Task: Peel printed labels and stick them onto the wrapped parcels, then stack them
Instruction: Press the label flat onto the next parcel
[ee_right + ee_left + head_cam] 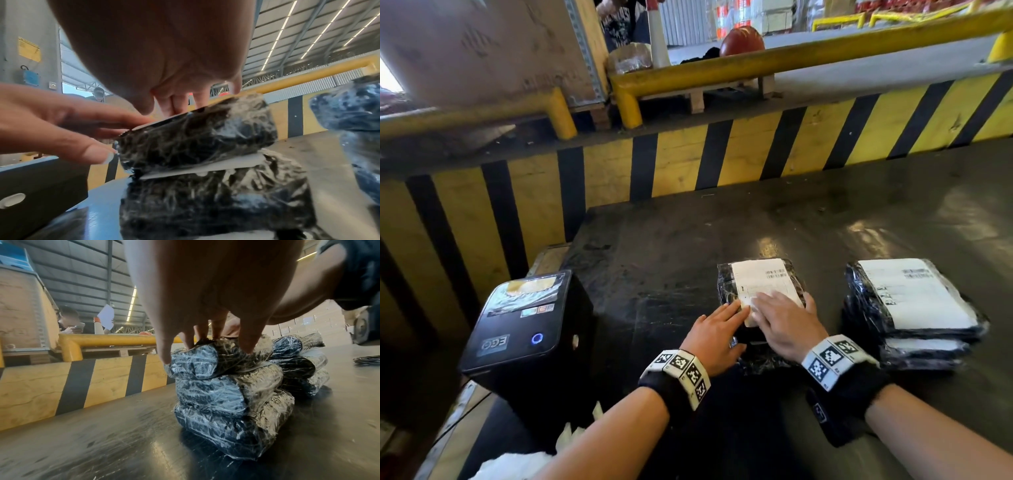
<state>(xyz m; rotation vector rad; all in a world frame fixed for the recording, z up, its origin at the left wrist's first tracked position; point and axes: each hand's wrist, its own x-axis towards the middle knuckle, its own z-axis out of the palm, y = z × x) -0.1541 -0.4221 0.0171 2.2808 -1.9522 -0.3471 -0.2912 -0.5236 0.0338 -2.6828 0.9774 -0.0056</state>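
Both hands (pixel 750 325) press flat, fingers straight, on the label (pixel 763 284) atop the soft, slippery film-wrapped parcel (pixel 216 360); best gripped by its sides.

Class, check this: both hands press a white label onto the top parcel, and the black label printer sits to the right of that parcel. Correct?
One error. The label printer sits left of the top parcel, as the head view shows. Both the left hand and right hand do press the label.

Your head camera looks forward and down at the dark glossy surface (pixel 688 246) from above. Each wrist camera sits low and very close under its palm, facing the yellow-and-black striped barrier (pixel 102 379). All three views share the plastic-wrapped black parcel with a white label (pixel 760 284).
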